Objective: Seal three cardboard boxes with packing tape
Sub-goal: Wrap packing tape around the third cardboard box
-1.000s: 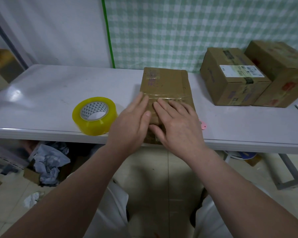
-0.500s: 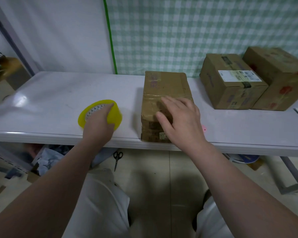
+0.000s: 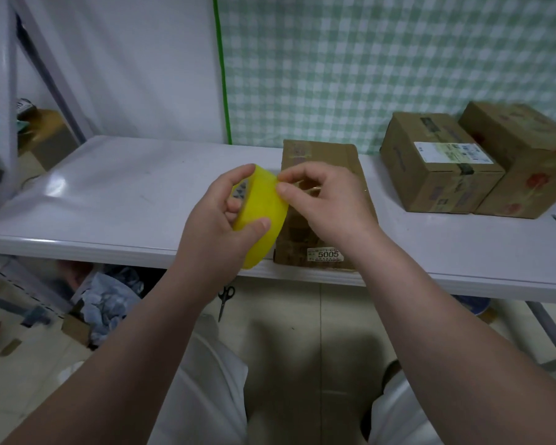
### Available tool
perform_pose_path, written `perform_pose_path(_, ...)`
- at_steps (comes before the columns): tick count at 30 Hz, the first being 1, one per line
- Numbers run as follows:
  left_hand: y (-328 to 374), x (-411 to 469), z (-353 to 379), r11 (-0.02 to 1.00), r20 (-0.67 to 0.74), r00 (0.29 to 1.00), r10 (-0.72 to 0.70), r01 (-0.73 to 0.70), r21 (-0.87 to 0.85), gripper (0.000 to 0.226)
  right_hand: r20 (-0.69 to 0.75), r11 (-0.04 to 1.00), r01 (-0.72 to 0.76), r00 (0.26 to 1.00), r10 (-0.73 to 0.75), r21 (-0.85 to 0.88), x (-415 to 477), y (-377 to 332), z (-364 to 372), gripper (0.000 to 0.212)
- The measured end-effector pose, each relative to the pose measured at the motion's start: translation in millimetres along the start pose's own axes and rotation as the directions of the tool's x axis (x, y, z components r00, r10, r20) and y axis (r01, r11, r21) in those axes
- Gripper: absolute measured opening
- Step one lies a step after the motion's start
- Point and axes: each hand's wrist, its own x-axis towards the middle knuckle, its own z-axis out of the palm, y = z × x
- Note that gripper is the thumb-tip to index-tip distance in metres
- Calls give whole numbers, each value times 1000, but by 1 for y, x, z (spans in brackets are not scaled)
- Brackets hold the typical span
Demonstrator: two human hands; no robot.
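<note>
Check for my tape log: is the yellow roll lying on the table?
No, the left hand holds the yellow roll off the table, the right hand pinching its rim.

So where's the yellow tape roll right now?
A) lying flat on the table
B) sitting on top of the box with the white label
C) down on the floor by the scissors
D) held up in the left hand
D: the left hand grips the yellow tape roll up in the air, and the right hand pinches at its rim.
</note>
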Motion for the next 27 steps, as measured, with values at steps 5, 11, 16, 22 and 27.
perform_pose_path(5,5,-10,-4,999,41,998,-48,49,-19,58,32,999,42,999,-41,-15,-5,-6,0,12)
perform_pose_path(11,9,-15,-7,989,72,987,-145,142,46,65,133,964,167,981,-141,-208,-12,-5,9,14)
perform_pose_path(16,9,-14,-12,966,184,949,-256,255,26,71,216,904,266,955,-201,-334,-22,-8,12,13)
perform_pose_path(22,12,-11,-14,929,273,907,-322,358,-93,54,99,727,447,878,-469,-522,-28,-8,15,14)
perform_pose_path(27,17,-12,-9,917,268,910,-318,367,-158,46,-50,812,420,877,-478,-404,-29,2,14,15)
